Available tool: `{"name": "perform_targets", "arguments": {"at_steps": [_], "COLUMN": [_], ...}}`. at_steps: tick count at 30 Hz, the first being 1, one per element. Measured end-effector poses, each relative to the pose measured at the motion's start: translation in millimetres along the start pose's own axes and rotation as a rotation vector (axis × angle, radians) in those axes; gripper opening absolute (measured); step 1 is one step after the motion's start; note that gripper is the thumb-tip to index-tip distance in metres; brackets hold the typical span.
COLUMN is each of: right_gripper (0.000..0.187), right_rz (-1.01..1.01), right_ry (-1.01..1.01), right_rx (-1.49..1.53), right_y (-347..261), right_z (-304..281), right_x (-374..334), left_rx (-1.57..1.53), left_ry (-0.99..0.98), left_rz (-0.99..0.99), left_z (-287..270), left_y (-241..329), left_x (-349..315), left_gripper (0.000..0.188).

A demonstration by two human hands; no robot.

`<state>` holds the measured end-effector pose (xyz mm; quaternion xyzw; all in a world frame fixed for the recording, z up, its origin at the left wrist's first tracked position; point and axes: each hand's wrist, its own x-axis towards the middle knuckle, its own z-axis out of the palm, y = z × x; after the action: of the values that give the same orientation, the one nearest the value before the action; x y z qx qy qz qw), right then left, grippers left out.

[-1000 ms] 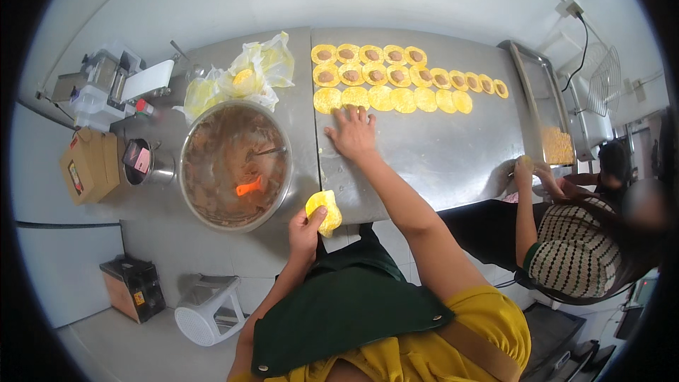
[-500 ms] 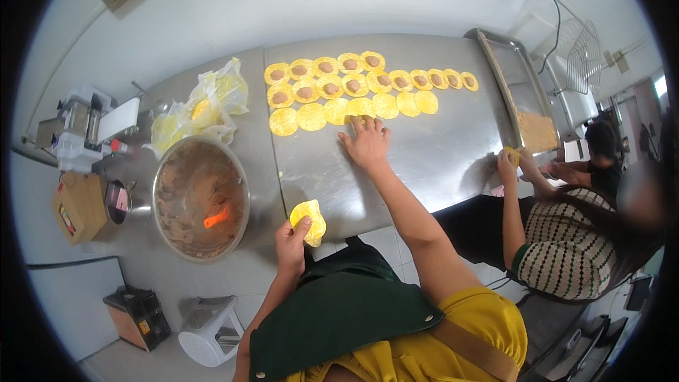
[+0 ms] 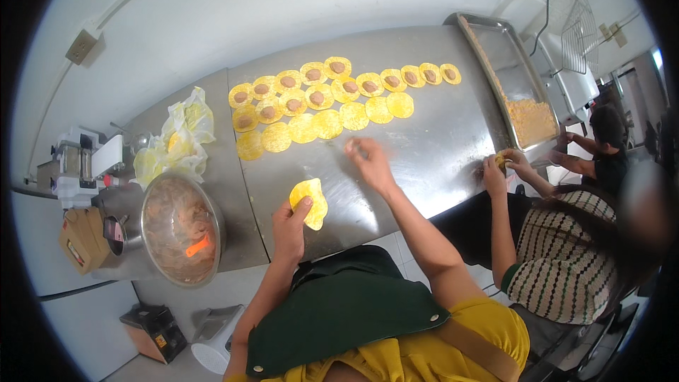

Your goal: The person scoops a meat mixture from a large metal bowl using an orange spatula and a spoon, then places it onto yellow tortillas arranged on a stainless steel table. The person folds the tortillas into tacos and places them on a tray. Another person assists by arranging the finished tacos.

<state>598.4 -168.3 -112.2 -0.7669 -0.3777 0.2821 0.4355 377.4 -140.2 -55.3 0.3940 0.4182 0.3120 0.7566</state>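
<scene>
Hands, two, apart. Left hand (image 3: 288, 221): thumb pressed over thin yellow rounds (image 3: 311, 204), gripped by their near left side, apparently so the far edge stays free; near part of steel table (image 3: 438, 155). Right hand (image 3: 370, 164): raised on the near side of the plain rounds (image 3: 302, 128), fingers curled; blurred, so whether it pinches anything cannot be told. Plain rounds: one row, close-set, perhaps to save space. Filled rounds (image 3: 293, 105): two rows beyond, brown mounds leaving yellow margins. Bowl (image 3: 216, 240): left, orange-handled tool (image 3: 197, 245) within.
</scene>
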Motion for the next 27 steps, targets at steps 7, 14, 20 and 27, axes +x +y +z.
{"name": "perform_targets", "arguments": {"at_steps": [7, 14, 20, 27], "right_gripper": [0.029, 0.016, 0.015, 0.015], "right_rz": [0.136, 0.065, 0.07, 0.107], "right_ry": [-0.438, -0.486, -0.387, -0.258], "right_rx": [0.75, 0.909, 0.84, 0.829], "right_y": [-24.7, -25.9, -36.5, -36.8], "right_z": [-15.0, -26.1, -32.0, -27.9], "right_x": [-51.6, -45.3, -43.5, -43.6], "left_rx": [-0.008, 0.041, 0.082, 0.155], "left_ry": [-0.041, -0.063, -0.074, -0.033], "left_rz": [-0.039, -0.06, -0.07, -0.003], "left_z": [29.0, 27.5, 33.0, 38.3], "left_y": [7.6, 6.7, 5.3, -4.0], "left_x": [16.7, 27.4, 37.6, 51.0], "left_gripper": [0.019, 0.022, 0.024, 0.023]}}
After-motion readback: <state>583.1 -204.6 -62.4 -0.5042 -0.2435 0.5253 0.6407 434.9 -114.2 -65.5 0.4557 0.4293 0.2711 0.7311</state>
